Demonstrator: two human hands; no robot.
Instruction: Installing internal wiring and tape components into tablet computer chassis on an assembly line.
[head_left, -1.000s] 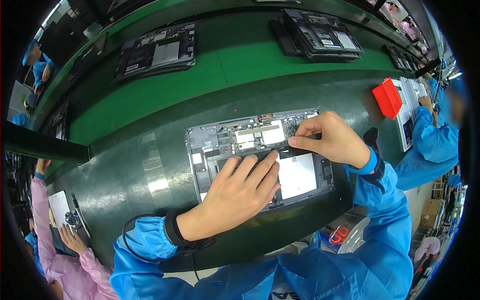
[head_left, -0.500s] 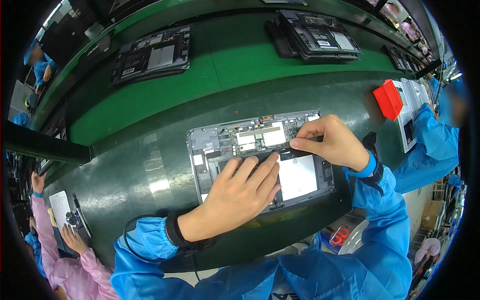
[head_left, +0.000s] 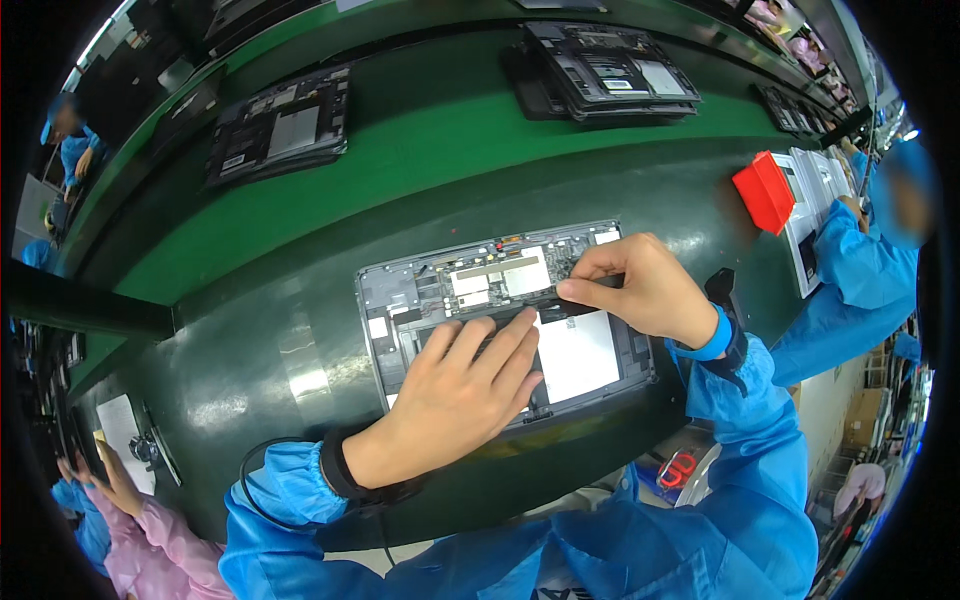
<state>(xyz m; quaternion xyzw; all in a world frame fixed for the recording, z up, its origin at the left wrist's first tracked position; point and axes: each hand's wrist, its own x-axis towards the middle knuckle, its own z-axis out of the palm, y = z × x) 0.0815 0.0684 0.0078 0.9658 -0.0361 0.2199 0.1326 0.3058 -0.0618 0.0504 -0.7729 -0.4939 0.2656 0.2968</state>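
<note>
An opened laptop or tablet housing [head_left: 640, 352] lies on the dark green bench, its insides facing up. A circuit board with silver shields [head_left: 525, 277] runs along its far side, and a white rectangular panel [head_left: 578, 357] sits nearer to me. My left hand [head_left: 455, 390] rests palm down over the middle of the housing, fingers stretched out, tips near the board's near edge. At the board's right part, my right hand [head_left: 645, 288] has thumb and forefinger pinched together beside a black strip [head_left: 568, 306]. What lies between those fingertips is hidden.
Similar open units stand at the far left [head_left: 285, 125] and in a stack [head_left: 610, 75] at the far right. A red bin [head_left: 765, 193] is on the right, near a co-worker in blue [head_left: 860, 245]. Left are a paper sheet [head_left: 120, 430] and a co-worker in pink [head_left: 150, 550]. Red-handled scissors [head_left: 677, 470] lie below.
The view has shifted, so the bench things appear slightly further left. My hands keep nearly the same pose on the housing. The pink-sleeved co-worker's hands have come together beside the paper.
</note>
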